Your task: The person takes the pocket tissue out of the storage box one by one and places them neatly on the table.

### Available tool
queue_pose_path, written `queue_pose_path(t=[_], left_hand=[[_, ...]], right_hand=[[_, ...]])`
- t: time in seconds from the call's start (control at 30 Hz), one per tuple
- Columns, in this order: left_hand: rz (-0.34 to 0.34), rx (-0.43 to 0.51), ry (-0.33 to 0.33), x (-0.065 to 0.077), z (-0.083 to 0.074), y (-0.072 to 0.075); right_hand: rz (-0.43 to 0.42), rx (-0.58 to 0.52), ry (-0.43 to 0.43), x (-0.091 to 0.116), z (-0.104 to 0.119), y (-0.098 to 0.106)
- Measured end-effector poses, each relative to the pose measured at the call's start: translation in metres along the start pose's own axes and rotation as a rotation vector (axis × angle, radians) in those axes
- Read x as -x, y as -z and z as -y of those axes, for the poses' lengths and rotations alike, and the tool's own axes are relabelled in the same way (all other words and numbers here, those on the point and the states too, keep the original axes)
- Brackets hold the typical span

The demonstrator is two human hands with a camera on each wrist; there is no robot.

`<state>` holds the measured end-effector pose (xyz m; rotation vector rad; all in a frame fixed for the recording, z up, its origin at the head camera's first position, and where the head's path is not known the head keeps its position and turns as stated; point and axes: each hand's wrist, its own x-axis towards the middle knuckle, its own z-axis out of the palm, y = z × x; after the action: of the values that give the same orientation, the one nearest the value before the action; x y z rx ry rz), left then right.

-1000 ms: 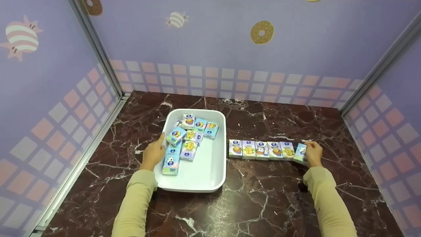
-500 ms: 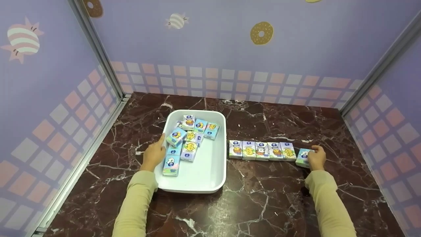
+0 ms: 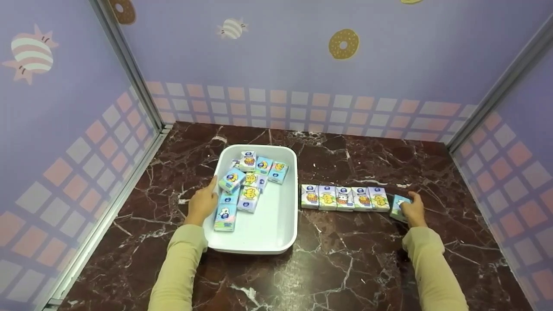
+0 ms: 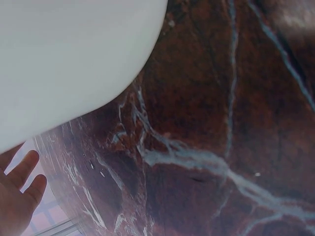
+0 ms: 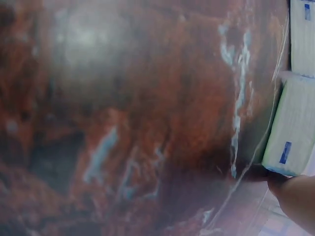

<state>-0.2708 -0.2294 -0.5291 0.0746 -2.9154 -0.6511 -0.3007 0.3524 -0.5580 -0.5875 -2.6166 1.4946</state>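
Note:
A white plastic tub holds several small tissue packs, heaped toward its back and left. My left hand rests against the tub's left rim; in the left wrist view its fingers are fairly straight beside the pale wall. To the tub's right, several tissue packs lie side by side in a row. Beyond the row's right end, my right hand pinches a blue tissue pack, slightly turned and a little apart from the row. The right wrist view shows a fingertip against one end of that pack.
The table is dark red marble with white veins. A purple patterned panel stands behind it, with more panels at the left and right sides.
My right hand has shifted slightly right and toward me with the blue tissue pack, which has turned slightly. My left hand keeps its place at the tub.

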Motion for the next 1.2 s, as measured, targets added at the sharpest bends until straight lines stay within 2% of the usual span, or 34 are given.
queue_pose_path(t=[0.1,0.27,0.4,0.8,1.07,1.2], left_hand=[[-0.003,0.004,0.002,0.0,0.0,-0.001],[-0.002,0.01,0.001,0.0,0.0,-0.002],[-0.008,0.005,0.003,0.0,0.001,-0.003],[0.006,0.002,0.009,-0.001,0.001,-0.002],[0.03,-0.005,0.017,0.0,-0.001,0.0],[0.018,-0.008,0.013,0.0,-0.001,0.0]], right_hand=[[0.121,0.095,0.023,-0.001,0.001,0.001],[0.352,0.347,0.035,0.0,0.003,0.006],[0.427,0.422,0.041,0.002,0.0,0.008],[0.313,0.446,0.067,-0.002,-0.005,0.001],[0.222,0.484,0.01,0.003,-0.001,-0.004],[0.19,0.523,-0.003,0.004,0.0,-0.006]])
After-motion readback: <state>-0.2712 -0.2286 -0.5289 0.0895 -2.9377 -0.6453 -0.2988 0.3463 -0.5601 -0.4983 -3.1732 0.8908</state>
